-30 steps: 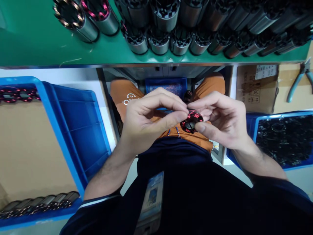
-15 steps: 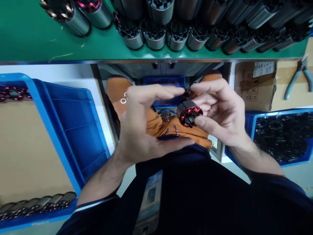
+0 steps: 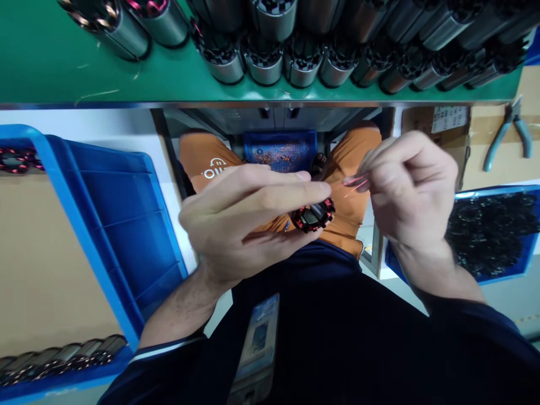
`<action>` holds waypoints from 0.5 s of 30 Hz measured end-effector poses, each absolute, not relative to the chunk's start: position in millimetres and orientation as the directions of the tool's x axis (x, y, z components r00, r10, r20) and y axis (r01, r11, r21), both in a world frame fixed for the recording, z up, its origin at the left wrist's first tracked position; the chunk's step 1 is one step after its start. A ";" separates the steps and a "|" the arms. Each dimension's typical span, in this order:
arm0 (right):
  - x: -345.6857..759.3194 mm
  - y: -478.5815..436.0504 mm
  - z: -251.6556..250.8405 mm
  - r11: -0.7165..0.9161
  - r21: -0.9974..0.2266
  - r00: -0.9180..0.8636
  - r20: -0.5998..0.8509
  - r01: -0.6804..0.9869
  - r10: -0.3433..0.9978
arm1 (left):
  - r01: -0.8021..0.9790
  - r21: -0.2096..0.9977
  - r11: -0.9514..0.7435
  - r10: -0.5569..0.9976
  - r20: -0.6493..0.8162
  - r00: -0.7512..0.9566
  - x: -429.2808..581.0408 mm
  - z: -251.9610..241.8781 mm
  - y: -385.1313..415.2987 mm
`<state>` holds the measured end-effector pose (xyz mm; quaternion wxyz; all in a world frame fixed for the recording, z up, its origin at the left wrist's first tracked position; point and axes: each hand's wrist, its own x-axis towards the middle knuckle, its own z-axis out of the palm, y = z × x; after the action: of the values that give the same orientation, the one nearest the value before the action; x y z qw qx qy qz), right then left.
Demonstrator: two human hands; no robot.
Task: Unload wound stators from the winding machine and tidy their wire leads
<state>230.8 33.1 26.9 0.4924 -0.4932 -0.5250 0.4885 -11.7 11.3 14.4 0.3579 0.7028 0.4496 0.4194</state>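
My left hand (image 3: 253, 219) is wrapped round a motor stator (image 3: 313, 216), a short dark ring with red copper windings, above my lap. Its fingers cover much of the stator's side, while the wound end shows past the fingertips. To the right, my right hand (image 3: 407, 197) is closed in a pinch and a little blurred. Thin reddish wire ends (image 3: 355, 184) stick out from its fingertips toward the stator. Whether these wires join the stator I cannot tell.
Several metal stators (image 3: 304, 67) stand in rows on the green bench (image 3: 160, 84). At left is a blue crate (image 3: 113, 214) with cardboard and more stators. Pliers (image 3: 506, 132) lie on a cardboard box (image 3: 476, 152), above a blue bin of black parts (image 3: 493, 230). A blue tray (image 3: 280, 138) sits below.
The stator has passed from my right hand to my left hand, which was open before. My right hand has moved right and now pinches thin reddish wire ends.
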 end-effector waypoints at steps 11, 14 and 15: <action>221.5 15.3 20.9 0.300 -0.932 -0.183 0.265 0.205 0.947 | 0.502 0.790 -0.351 0.928 0.366 0.072 -1.4 16.5 15.1; 225.4 20.2 22.2 0.288 -0.922 -0.195 0.242 0.257 0.950 | 0.500 0.777 -0.383 0.910 0.411 0.059 1.1 14.8 14.7; 226.4 21.7 22.8 0.293 -0.915 -0.197 0.244 0.276 0.949 | 0.501 0.767 -0.401 0.900 0.433 0.057 2.4 14.3 14.4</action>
<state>226.4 21.7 22.8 0.4403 -0.4555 -0.6727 0.3824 2.4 14.4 14.3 0.2138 0.6949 0.5038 0.4665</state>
